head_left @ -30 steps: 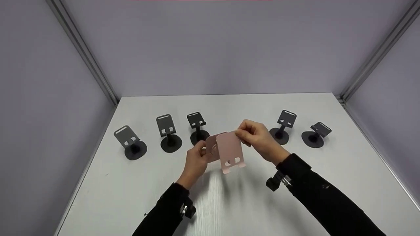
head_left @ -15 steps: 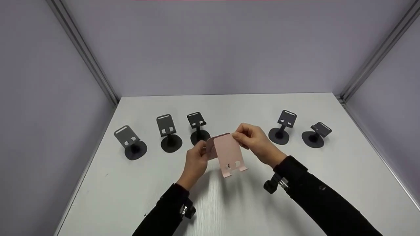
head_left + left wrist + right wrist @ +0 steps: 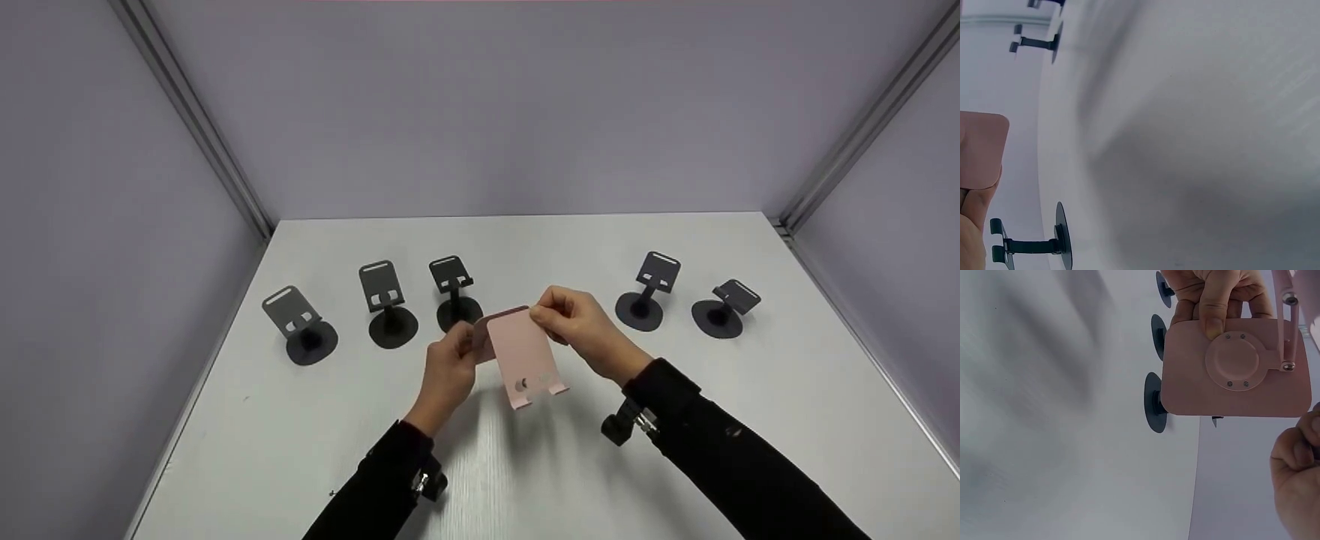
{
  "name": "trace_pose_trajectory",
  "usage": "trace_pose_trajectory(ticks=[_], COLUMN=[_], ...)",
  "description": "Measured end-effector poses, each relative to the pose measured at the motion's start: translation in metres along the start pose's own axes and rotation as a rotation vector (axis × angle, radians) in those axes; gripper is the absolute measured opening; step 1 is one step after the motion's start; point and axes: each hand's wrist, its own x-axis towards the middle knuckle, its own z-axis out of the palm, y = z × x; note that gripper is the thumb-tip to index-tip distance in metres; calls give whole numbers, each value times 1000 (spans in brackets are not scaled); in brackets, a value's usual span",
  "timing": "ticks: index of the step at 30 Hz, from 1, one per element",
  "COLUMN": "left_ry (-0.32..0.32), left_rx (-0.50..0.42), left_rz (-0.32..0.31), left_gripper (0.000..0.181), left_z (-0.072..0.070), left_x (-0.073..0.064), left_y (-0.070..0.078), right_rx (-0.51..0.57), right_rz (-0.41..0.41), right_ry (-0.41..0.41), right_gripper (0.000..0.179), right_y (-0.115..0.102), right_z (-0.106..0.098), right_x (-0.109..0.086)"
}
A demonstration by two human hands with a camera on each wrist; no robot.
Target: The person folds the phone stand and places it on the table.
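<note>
Held up over the white table is a pink folding phone stand (image 3: 523, 356), its slotted front plate with two lip hooks facing me. My left hand (image 3: 444, 379) grips the stand's base plate (image 3: 1185, 382) by one edge, thumb on the flat face near a round screwed disc (image 3: 1235, 361). From the disc a hinged arm (image 3: 1287, 337) runs toward the front plate. My right hand (image 3: 589, 334) pinches the front plate's upper right corner between thumb and fingers. In the head view the front plate hides most of the base plate; the left wrist view shows one rounded corner of pink plate (image 3: 982, 149).
Several dark grey phone stands with round bases stand along the back of the white table (image 3: 262, 450): one at the far left (image 3: 309, 341), two left of the middle, and others at the right, including the outermost stand (image 3: 718, 318). Pale panels (image 3: 480, 112) enclose the table.
My right hand has come down and slightly left, swinging the front plate lower so it covers more of the base plate. My left hand has barely moved.
</note>
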Motion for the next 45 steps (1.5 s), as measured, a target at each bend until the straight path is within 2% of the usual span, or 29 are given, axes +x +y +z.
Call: trace_pose_trajectory(ticks=[11, 16, 38, 45], left_ry=[2, 0, -11, -15], left_rx=[-43, -94, -112, -139], left_rz=[44, 54, 51, 55], left_gripper=[18, 19, 18, 20], left_z=[1, 2, 3, 3], left_x=[-2, -2, -3, -3], left_y=[0, 0, 3, -1], right_rx=[31, 28, 58, 21], right_rz=[46, 58, 136, 163], right_ry=[14, 19, 23, 50], right_gripper=[21, 23, 23, 24], right_y=[6, 8, 12, 14], right_z=[4, 5, 9, 9], right_x=[0, -1, -2, -2])
